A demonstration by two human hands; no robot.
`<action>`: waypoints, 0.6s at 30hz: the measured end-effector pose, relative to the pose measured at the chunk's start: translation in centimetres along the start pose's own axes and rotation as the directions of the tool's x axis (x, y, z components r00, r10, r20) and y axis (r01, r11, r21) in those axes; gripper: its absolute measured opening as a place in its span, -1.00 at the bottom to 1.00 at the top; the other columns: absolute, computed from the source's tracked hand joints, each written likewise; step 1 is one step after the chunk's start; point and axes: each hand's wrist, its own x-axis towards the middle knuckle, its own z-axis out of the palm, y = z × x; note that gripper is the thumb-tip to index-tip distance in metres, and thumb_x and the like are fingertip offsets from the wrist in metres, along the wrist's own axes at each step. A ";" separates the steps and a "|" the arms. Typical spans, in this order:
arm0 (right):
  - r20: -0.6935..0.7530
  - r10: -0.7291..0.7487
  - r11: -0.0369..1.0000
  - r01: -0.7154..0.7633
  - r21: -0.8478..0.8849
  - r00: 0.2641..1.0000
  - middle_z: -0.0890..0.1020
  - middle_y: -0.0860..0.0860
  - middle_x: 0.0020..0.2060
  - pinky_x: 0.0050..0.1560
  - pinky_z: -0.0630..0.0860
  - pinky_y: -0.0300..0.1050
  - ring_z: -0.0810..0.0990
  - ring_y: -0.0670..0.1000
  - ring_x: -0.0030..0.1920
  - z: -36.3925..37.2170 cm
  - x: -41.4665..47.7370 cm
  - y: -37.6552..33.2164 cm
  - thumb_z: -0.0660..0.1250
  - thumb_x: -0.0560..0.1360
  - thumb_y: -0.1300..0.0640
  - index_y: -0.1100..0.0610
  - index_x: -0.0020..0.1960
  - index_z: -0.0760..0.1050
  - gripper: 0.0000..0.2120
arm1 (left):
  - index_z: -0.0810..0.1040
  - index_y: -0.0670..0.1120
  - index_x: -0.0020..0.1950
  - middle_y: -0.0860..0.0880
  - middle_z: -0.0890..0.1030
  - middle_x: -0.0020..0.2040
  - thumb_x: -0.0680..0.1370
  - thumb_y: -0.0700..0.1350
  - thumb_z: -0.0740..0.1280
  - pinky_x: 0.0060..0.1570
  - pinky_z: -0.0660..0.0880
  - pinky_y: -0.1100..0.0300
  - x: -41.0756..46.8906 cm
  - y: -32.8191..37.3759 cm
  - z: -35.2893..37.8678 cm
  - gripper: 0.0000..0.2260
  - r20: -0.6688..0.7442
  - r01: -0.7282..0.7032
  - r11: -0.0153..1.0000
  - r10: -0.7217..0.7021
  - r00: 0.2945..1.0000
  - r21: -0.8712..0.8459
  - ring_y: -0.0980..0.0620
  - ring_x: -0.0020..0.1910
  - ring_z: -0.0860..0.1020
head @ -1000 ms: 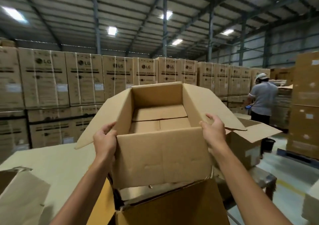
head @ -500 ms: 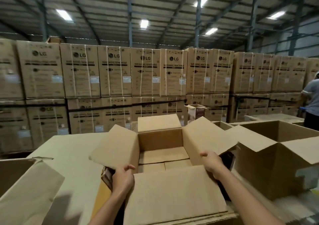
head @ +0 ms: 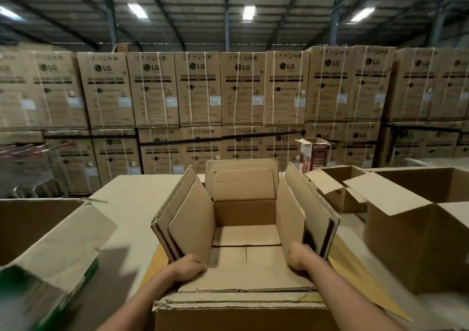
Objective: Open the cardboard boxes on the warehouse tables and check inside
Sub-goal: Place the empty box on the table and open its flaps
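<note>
An open brown cardboard box [head: 245, 211] sits nested inside a larger cardboard box [head: 241, 313] right in front of me. Its flaps stand up and outward, and its inside shows only bare cardboard bottom flaps. My left hand [head: 189, 267] grips the near left corner of the inner box. My right hand [head: 299, 257] grips the near right corner, fingers curled over the edge. The near flap lies folded down toward me over the outer box's rim.
Another open box [head: 421, 231] stands on the right, with a smaller open box [head: 337, 191] behind it. An open box with a torn flap [head: 50, 241] is at the left. A small printed carton [head: 316, 154] stands farther back. Stacked washing-machine cartons [head: 198, 89] wall the background.
The box has come down from raised in the air into the larger box. Both hands stayed on its near corners. The view turned left, and the person at the right left the frame.
</note>
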 end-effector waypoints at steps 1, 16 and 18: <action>0.003 -0.008 1.000 0.008 -0.020 1.000 0.57 0.12 0.21 -0.03 0.50 -0.09 0.56 0.09 0.03 -0.4 -0.7 -0.1 0.21 0.60 0.19 0.21 0.27 0.49 -0.73 | 0.52 -0.04 -0.13 -0.03 0.54 -0.10 0.62 -0.09 0.25 -0.24 0.34 0.27 -0.2 -0.1 -0.2 -0.85 -0.008 0.000 1.000 0.000 1.000 0.014 0.02 -0.12 0.49; -0.232 -0.141 0.974 0.093 -0.204 0.963 -0.05 0.30 0.58 0.29 0.45 0.06 0.14 0.25 0.54 -5.0 -3.4 1.1 0.32 0.57 -0.01 0.10 0.42 0.34 -0.53 | 0.56 -0.02 0.25 -0.09 0.55 0.25 0.56 -0.03 0.18 0.25 0.43 0.00 0.1 1.3 -3.1 -0.68 -0.551 0.283 0.873 -0.020 0.834 0.397 -0.12 0.29 0.42; -0.202 -0.153 0.962 0.100 -0.253 0.967 -0.11 0.32 0.57 0.29 0.46 0.07 0.09 0.26 0.56 -4.9 -3.4 1.8 0.31 0.56 -0.09 0.11 0.42 0.35 -0.49 | 0.61 -0.07 0.15 -0.15 0.51 0.21 0.51 -0.04 0.18 0.30 0.35 -0.02 0.2 0.0 -1.3 -0.69 -0.572 0.351 0.798 -0.009 0.820 0.490 -0.18 0.28 0.38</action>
